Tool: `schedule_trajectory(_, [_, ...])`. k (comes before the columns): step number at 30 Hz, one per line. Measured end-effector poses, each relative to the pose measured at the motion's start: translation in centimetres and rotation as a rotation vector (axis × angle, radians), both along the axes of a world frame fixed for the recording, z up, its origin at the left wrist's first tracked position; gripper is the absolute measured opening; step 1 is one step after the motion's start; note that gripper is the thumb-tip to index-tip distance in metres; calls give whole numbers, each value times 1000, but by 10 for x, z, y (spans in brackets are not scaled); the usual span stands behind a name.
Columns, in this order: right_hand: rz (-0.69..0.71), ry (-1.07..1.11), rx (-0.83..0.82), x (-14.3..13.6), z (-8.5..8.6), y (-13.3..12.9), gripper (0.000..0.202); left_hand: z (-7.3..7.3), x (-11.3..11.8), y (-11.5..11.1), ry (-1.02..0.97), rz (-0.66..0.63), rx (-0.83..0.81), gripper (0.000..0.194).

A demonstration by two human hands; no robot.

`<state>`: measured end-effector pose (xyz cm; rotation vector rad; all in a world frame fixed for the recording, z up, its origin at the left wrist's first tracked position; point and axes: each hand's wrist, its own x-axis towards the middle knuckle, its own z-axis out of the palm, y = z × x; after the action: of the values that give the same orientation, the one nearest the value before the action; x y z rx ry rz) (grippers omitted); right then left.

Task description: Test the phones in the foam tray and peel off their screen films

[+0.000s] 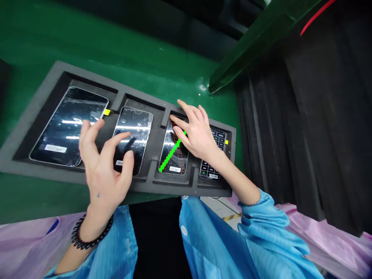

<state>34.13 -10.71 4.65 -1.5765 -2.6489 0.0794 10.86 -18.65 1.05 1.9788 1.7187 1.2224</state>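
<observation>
A dark grey foam tray (145, 188) holds several devices in separate recesses. My right hand (200, 131) is over a phone (167, 149) whose lit screen shows a thick green diagonal line and a band of orange grid lines. One fingertip is at that screen's upper left corner, with the fingers apart. Above a dark-screened phone (136, 122) hovers my left hand (106, 162), fingers spread and holding nothing. At the far left lies a larger tablet-like device (69, 126), its screen dark. The rightmost phone (219, 139) displays a grid of buttons, partly hidden behind my right hand and wrist.
The tray sits on a green surface (162, 85). Yellow tabs (106, 112) stick out beside the outer devices. A green post (250, 42) rises behind on the right, near a dark curtain (290, 124). Pink cloth (319, 240) shows at both lower sides.
</observation>
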Motion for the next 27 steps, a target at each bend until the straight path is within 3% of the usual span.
schedule_trajectory(15, [82,76,69,14,6,-68,37,1,0,0,2,2,4,37])
schedule_trajectory(27, [79,151,-10,24,8,-116,31,0,-2,0,26,-10,8,39])
